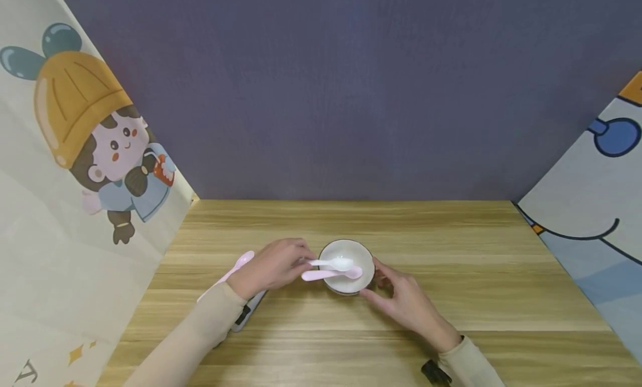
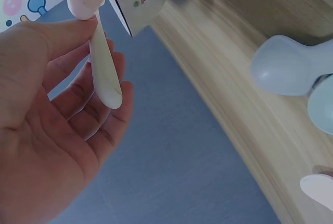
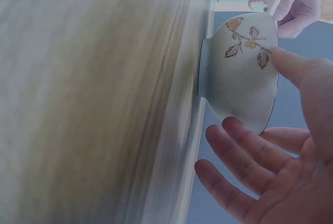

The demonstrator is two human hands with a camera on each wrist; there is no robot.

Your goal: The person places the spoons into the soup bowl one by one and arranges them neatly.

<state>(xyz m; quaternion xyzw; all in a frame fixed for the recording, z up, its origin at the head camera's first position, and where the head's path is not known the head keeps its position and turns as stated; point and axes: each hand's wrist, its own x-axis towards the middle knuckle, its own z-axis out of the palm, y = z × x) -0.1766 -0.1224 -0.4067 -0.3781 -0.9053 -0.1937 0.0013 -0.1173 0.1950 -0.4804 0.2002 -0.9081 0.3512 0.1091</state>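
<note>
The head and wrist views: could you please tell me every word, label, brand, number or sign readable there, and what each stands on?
"y": a single dark, slanted letter on the pale, cartoon-printed left wall, in the head view.
The round white bowl shows only a printed plant pattern; no other lettering is readable.

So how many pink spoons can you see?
2. One pink spoon reaches over the rim of the bowl; another pink spoon lies on the table beside the left sleeve. More could be hidden behind that sleeve.
</note>
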